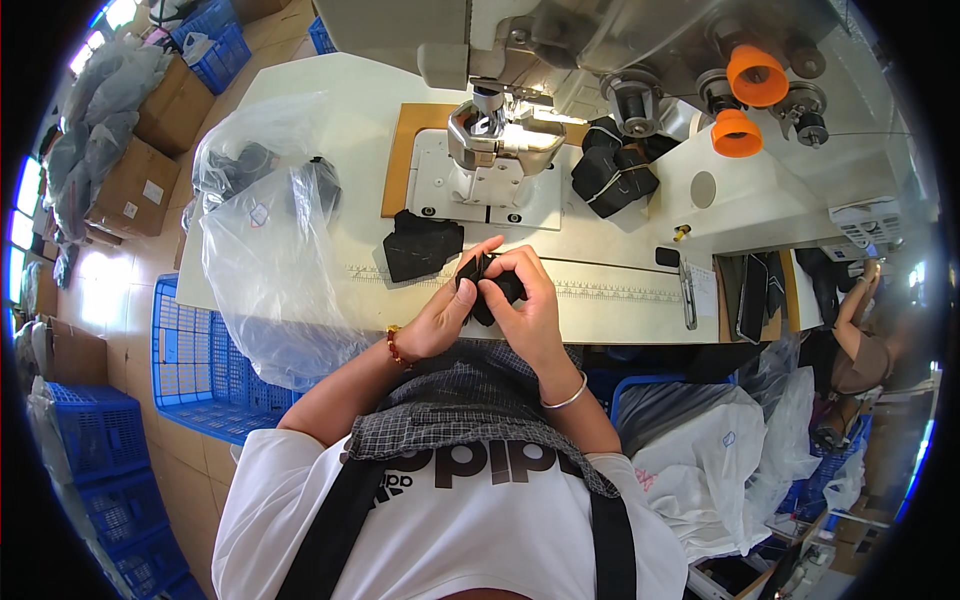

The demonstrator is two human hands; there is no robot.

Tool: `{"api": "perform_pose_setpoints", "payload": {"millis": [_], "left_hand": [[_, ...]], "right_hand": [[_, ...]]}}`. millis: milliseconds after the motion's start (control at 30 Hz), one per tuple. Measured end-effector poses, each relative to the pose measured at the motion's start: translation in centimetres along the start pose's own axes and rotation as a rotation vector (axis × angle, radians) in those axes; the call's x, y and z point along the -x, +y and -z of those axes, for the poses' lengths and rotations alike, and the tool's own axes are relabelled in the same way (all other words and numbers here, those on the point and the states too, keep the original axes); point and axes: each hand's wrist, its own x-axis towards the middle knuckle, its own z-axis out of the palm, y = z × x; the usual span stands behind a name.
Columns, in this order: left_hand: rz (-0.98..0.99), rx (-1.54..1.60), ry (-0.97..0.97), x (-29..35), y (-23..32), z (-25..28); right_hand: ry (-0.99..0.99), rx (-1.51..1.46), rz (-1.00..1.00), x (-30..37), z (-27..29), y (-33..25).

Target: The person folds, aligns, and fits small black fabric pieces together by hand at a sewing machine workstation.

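Note:
Between both hands, over the table's front edge, is a small folded piece of black fabric (484, 308). My left hand (446, 312) pinches it from the left, thumb on top. From the right, my right hand (528, 305) grips the same piece between thumb and curled fingers. Part of the fabric is hidden by the fingers. Just left of my hands a flat black fabric piece (422, 246) lies on the table. Beyond them stands a sewing machine's head (505, 140) over its metal plate (428, 185). Tied bundles of black pieces (615, 178) lie right of it.
A clear plastic bag (265, 240) with dark pieces covers the table's left side. Below it stands a blue crate (200, 360). Small scissors (688, 295) lie at the right. Filled white bags (700, 450) sit beside my right side. Another person (862, 345) works at far right.

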Motion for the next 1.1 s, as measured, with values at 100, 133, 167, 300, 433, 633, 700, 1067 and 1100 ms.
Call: {"api": "perform_pose_setpoints", "payload": {"millis": [100,133,167,300,433,633,700,1067,1100], "left_hand": [[0.008,0.047,-0.014,0.1,-0.2,0.0],[0.018,0.001,-0.024,0.2,-0.5,0.1],[0.028,-0.044,-0.034,0.2,-0.7,0.2],[0.018,-0.107,-0.017,0.0,0.0,-0.1],[0.073,0.029,-0.028,0.0,0.5,-0.2],[0.064,-0.081,0.017,-0.1,0.2,-0.1],[0.086,-0.077,0.017,-0.1,0.2,-0.1],[0.116,-0.103,0.028,-0.3,0.8,-0.2],[0.115,-0.101,0.030,-0.3,0.6,-0.2]], "right_hand": [[-0.010,0.007,-0.002,-0.2,0.1,-0.4],[-0.010,0.006,-0.001,-0.3,0.2,-0.4],[-0.022,0.012,-0.014,-0.3,0.3,-0.3],[-0.029,0.013,-0.049,-0.2,0.5,0.0],[0.032,-0.122,-0.149,0.2,0.0,-0.1],[-0.045,-0.024,-0.003,0.0,1.0,0.2],[-0.122,-0.117,-0.078,0.1,1.4,0.9],[-0.195,-0.305,-0.331,-0.4,2.2,0.1],[-0.190,-0.358,-0.423,-0.4,2.2,-0.1]]}}
